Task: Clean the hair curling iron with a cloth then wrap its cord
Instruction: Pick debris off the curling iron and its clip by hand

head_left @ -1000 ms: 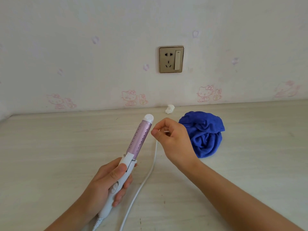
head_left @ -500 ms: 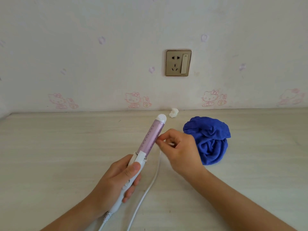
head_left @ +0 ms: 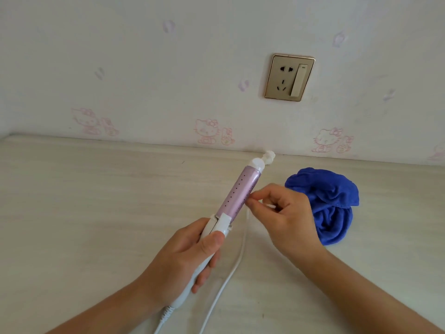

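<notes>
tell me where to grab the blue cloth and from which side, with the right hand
Take the blue cloth by the raised fold along its top, pinching from above and from its left, the side nearest the right hand. It lies bunched on the table, so that ridge gives fingers something to close on, and nothing stands over it. The left hand can keep the curling iron by its white handle.

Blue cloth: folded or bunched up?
Bunched up. The blue cloth lies in a crumpled heap on the table, untouched by either hand.
</notes>
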{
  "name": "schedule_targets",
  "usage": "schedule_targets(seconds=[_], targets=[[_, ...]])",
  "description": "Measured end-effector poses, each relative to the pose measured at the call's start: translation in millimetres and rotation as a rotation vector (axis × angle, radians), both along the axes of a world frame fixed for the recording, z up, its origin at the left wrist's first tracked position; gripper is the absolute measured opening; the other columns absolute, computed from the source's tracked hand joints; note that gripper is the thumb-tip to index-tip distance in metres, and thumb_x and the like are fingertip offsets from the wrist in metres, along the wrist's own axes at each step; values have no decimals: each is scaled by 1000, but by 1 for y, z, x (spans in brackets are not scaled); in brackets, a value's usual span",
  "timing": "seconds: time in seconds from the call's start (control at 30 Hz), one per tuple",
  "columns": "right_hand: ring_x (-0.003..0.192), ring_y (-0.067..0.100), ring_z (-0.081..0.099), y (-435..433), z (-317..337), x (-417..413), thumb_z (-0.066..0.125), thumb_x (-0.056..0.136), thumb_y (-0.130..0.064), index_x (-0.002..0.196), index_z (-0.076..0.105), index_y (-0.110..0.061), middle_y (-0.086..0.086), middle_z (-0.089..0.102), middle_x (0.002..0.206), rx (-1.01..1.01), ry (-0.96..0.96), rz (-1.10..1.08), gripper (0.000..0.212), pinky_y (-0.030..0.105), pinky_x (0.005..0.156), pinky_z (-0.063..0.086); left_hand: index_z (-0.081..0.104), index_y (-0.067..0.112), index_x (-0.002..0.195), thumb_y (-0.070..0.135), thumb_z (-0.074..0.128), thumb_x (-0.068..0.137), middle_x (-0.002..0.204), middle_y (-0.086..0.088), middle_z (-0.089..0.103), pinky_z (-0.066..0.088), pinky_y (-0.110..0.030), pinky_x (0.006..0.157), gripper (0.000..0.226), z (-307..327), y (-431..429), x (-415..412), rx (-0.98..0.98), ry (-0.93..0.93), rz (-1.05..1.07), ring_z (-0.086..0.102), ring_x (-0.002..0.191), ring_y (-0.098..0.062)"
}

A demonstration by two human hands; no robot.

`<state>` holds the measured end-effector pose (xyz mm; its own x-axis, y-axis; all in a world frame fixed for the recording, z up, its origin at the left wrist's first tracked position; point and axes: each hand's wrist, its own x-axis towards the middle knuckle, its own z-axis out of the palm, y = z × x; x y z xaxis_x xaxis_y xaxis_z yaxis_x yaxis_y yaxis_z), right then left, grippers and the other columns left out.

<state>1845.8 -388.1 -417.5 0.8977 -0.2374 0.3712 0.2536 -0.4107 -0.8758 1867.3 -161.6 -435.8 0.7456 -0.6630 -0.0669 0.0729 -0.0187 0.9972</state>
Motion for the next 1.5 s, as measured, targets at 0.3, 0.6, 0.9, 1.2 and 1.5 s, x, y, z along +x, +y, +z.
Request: schedule_targets(seconds=[0.3,0.6,0.9,1.2,1.5], targets=[[49,5,36,16,-10,-15,75,86,-16,80,77,-16,-3,43,50,-118,12,151,6,19,51,34,64,10,113,62,65,86,75,-9,57,38,-29,43,58,0,2,-1,-4,4,19,45,46,-19],[46,5,32,0,5,3,76,90,-6,78,75,-16,-3,38,47,-4,-32,-65,15,12,52,33,66,10,108,60,64,85,74,-10,56,37,-28,44,55,1,0,-1,10,10,16,44,46,-21],[48,9,35,-5,6,1,77,89,-8,79,77,-22,11,50,52,-25,-35,2,17,19,49,32,66,9,112,59,65,86,74,-9,57,38,-27,43,57,1,2,1,-14,43,-11,44,46,-20],[46,7,38,23,-9,-14,75,88,-16,82,75,-27,-10,43,50,-136,-18,138,12,22,48,35,68,13,115,59,63,87,73,-13,57,39,-25,42,54,-1,4,4,-53,69,16,43,43,-19],[45,6,36,1,4,-7,76,89,-10,81,76,-14,-8,43,47,-31,-24,-29,10,18,49,35,67,8,118,60,62,88,73,-12,57,39,-25,42,61,-2,3,4,-36,59,-31,44,44,-18]])
